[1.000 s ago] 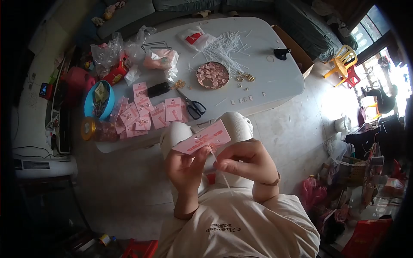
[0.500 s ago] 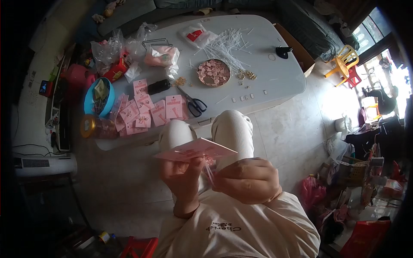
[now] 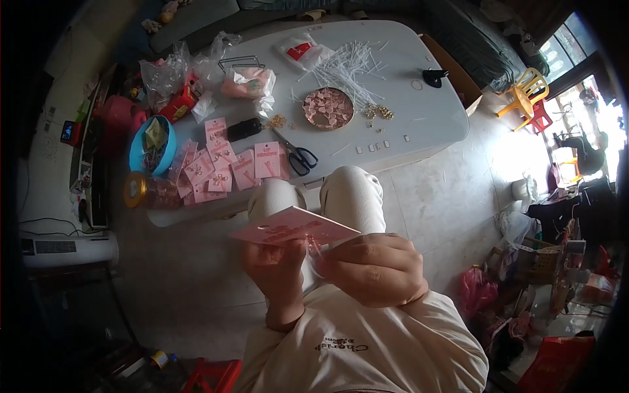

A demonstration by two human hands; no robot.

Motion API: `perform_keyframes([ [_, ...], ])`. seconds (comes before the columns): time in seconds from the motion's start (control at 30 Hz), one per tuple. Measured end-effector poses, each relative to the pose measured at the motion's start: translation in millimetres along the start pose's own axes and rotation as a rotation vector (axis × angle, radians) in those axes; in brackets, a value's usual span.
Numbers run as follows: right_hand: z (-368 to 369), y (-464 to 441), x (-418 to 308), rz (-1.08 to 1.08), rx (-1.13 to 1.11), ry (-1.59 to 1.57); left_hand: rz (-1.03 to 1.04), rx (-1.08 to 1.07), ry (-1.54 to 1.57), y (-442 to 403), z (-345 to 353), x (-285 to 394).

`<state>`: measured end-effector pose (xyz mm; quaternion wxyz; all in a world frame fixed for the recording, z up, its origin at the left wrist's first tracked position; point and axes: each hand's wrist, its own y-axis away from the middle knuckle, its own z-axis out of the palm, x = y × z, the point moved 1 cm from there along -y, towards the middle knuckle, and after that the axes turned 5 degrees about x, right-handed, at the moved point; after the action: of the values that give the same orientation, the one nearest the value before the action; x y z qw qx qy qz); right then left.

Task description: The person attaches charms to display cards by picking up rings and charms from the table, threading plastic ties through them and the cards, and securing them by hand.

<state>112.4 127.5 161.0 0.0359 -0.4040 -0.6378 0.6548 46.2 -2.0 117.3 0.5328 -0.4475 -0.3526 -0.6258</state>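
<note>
Above my lap, my left hand [image 3: 274,265] grips a pink printed card [image 3: 295,226] by its lower edge, thumb on the near side. The card is tilted, almost edge-on to me. Close against its right end, my right hand [image 3: 375,270] is closed in a pinch. A thin clear strip [image 3: 315,249] runs from the card's underside toward those fingertips, with small shiny bits by the left thumb. What exactly the right fingertips hold is hidden behind the knuckles. Similar pink cards [image 3: 244,169], some with small metal pieces, lie in a pile on the table ahead.
On the white table [image 3: 406,59] are scissors [image 3: 301,160], a round tray of pink pieces [image 3: 329,126], clear plastic fasteners [image 3: 354,69], gold beads [image 3: 380,112] and a black object [image 3: 244,130]. A blue bowl [image 3: 171,145] and gold-lidded jar [image 3: 152,192] stand at the left.
The card has tipped slightly, showing more of its printed face. My right hand has shifted a little up and left, closer to the card. The left hand's grip stays the same.
</note>
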Motion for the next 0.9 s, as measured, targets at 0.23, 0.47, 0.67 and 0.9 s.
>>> perform_keyframes([
  [0.23, -0.4, -3.5, 0.1, 0.01, -0.024, 0.003, -0.015, -0.016, -0.041, -1.1, 4.7, 4.8],
  [0.47, -1.9, -0.7, 0.7, 0.01, -0.016, -0.029, -0.043, 0.023, 0.024, 1.2, 5.3, 2.2],
  [0.67, 1.0, -2.7, -1.6, 0.017, 0.0, 0.014, 0.004, -0.019, -0.076, 0.2, 0.9, 1.8],
  [0.9, 2.6, -3.9, -7.5, -0.011, 0.006, 0.098, 0.089, -0.009, -0.001, 2.9, 6.9, 4.6],
])
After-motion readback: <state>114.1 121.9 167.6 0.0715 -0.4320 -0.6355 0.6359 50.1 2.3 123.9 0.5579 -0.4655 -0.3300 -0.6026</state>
